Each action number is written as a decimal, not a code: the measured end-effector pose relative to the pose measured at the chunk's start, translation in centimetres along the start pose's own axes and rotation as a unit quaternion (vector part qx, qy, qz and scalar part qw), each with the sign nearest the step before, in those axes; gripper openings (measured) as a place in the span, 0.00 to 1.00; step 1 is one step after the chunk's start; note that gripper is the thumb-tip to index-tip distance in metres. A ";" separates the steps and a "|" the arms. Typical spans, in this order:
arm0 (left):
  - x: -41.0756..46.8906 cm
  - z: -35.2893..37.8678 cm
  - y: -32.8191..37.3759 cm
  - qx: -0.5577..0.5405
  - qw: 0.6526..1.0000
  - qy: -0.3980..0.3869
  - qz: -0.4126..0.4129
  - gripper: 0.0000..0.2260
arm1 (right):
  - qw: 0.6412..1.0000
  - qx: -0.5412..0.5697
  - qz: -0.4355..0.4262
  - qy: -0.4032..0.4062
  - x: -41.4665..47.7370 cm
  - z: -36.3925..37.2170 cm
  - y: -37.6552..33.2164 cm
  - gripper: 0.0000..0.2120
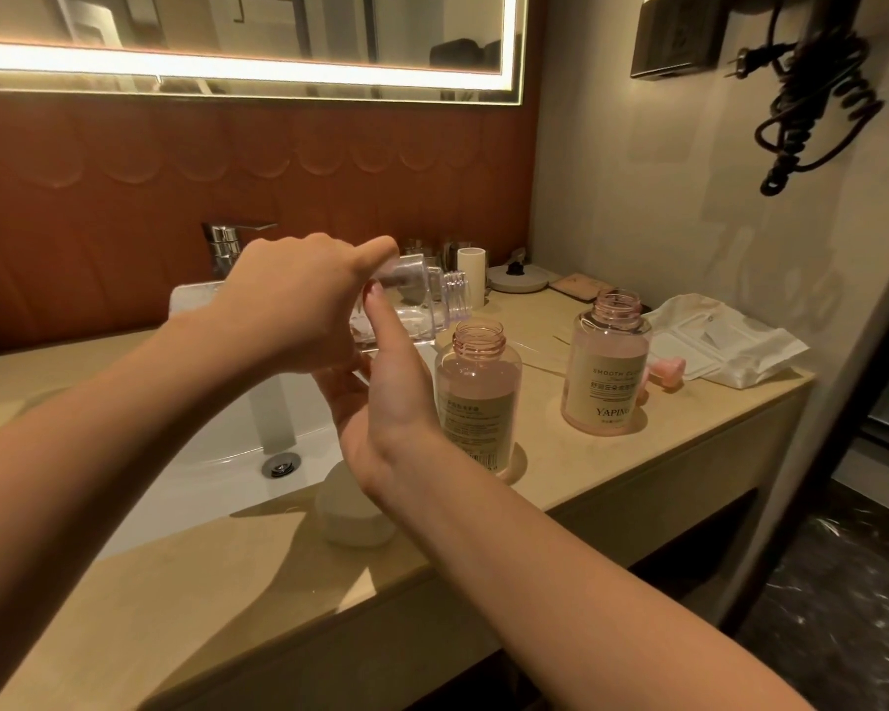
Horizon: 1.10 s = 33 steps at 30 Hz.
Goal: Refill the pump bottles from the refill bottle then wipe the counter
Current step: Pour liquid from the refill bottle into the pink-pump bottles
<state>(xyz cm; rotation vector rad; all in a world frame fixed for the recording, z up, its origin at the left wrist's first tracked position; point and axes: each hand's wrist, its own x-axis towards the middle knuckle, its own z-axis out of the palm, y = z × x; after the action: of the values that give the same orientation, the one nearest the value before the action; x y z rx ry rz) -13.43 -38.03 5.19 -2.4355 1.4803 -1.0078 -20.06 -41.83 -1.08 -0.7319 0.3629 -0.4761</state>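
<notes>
Counter (pixel 227 582) bears jar (pixel 352 510), wipes packet (pixel 730 346), two pump bottles (pixel 478 402) (pixel 604 382); fingers (pixel 381 325) grip refill bottle (pixel 422 300).

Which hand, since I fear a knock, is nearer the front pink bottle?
Right. The right hand sits just left of the front pink bottle; the left hand is higher, gripping the refill bottle.

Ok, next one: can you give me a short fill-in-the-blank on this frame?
The left hand holds the refill bottle tilted above the pump bottle beside the ___. The other pump bottle stands ___ on the counter, farther right. Both pump bottles are ___ in colour.
Missing: sink; upright; pink.
</notes>
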 end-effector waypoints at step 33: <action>0.9 -0.9 0.4 0.032 0.998 -0.043 0.021 0.34 | 0.997 0.072 0.012 -0.004 -0.9 0.0 -1.1 0.25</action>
<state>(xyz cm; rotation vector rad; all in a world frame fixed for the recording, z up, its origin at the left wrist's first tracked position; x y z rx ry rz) -14.06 -38.75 6.13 -2.3626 1.4420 -0.9162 -21.09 -42.07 -0.20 -0.5892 0.3260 -0.4725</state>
